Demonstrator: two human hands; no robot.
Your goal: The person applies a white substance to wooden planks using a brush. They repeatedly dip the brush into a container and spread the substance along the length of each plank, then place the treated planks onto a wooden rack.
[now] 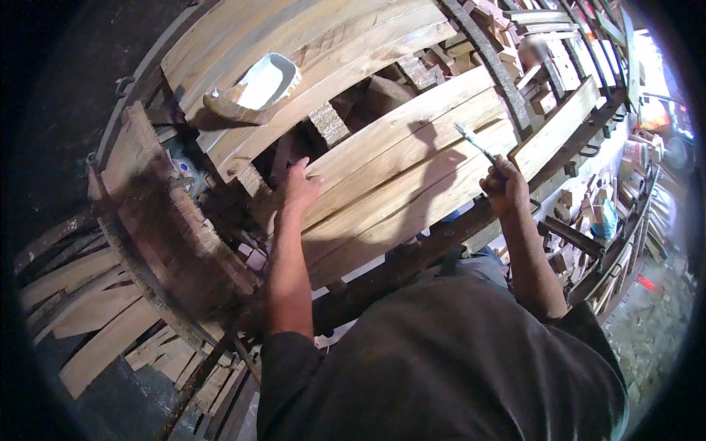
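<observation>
The right hand [506, 187] has its fingers closed round the handle of a slim brush-like tool [476, 142] with a whitish tip, held above the right part of the near pale boards [382, 165]. The left hand [300, 189] is at their left end, thumb and forefinger apart; whether it grips the wood I cannot tell. Far left, an open container [289, 73] of white paste [261, 81] rests on the far boards [323, 33].
</observation>
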